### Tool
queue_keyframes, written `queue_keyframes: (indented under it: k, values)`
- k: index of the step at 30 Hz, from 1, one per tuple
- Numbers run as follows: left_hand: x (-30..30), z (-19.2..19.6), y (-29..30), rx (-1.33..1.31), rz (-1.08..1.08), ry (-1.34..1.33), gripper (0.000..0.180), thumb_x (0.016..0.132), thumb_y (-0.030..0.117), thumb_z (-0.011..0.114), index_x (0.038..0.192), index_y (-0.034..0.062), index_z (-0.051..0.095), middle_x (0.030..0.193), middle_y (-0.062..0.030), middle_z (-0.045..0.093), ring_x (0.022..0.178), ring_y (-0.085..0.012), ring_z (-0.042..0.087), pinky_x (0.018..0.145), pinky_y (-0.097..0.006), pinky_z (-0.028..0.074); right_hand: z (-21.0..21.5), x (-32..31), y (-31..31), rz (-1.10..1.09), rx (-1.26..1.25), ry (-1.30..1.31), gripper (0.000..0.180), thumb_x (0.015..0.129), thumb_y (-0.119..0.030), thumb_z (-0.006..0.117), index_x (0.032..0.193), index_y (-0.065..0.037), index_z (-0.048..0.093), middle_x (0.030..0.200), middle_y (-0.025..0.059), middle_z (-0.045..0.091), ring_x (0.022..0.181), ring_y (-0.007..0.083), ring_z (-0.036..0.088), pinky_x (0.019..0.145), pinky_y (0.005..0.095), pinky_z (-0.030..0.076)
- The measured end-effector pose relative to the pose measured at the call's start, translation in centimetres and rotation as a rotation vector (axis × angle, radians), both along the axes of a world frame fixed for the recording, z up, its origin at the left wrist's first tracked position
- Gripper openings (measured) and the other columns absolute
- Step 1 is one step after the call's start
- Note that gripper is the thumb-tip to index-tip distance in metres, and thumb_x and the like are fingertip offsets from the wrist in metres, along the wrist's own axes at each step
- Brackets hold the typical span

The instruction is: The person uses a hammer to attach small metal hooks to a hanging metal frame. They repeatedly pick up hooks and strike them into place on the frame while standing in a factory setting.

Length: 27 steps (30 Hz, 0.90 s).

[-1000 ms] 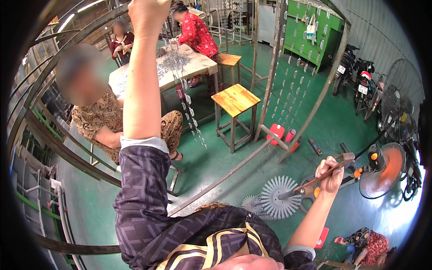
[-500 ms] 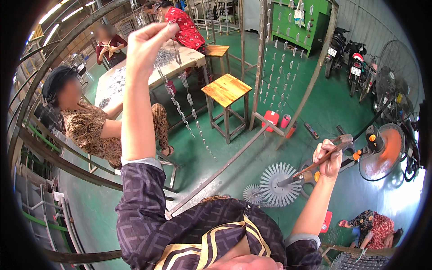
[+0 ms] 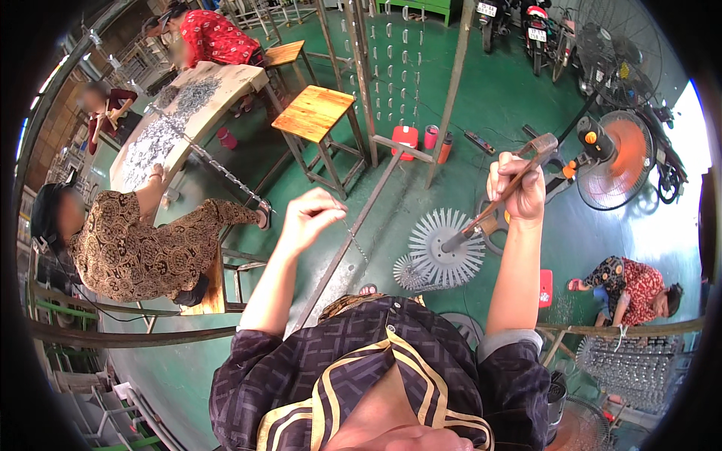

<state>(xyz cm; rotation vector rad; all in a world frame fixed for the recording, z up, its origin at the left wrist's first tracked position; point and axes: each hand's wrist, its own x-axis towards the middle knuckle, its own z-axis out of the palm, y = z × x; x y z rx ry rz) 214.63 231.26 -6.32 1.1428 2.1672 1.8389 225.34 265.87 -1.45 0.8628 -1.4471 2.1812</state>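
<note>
My left hand is closed in a pinch at chest height, left of the middle. From its fingertips a thin metal chain hangs down toward the floor. My right hand is wrapped round the wooden handle of a hammer, its head up and the handle slanting down to the left. Below it, a grey toothed disc with a short post lies near a smaller toothed disc. Another linked metal chain hangs in front of the table on the left.
A person in patterned clothes sits at left beside a table strewn with metal pieces. Other people are farther back and at lower right. A wooden stool, metal posts, a bar and an orange fan stand around.
My left hand has come down from high up on the left to chest height, still pinched. The right hand keeps its hold on the hammer. The whole view has shifted.
</note>
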Motion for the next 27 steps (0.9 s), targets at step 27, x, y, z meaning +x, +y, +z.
queue_keyframes:
  k: [27]
  values:
    - [4.4, -20.5, 7.9, -0.565, -0.300, 0.226, 0.014, 0.073, 0.026, 0.065, 0.082, 0.0149, 0.068, 0.075, -0.0038, 0.062, 0.070, -0.0239, 0.060, 0.063, -0.035, 0.048, 0.5, -0.1, 0.0, 0.131, -0.085, -0.049, 0.052, 0.079, -0.043, 0.058, 0.088, 0.008, 0.060, 0.059, 0.0082, 0.050, 0.050, 0.0161, 0.052, 0.043, 0.0260, 0.044]
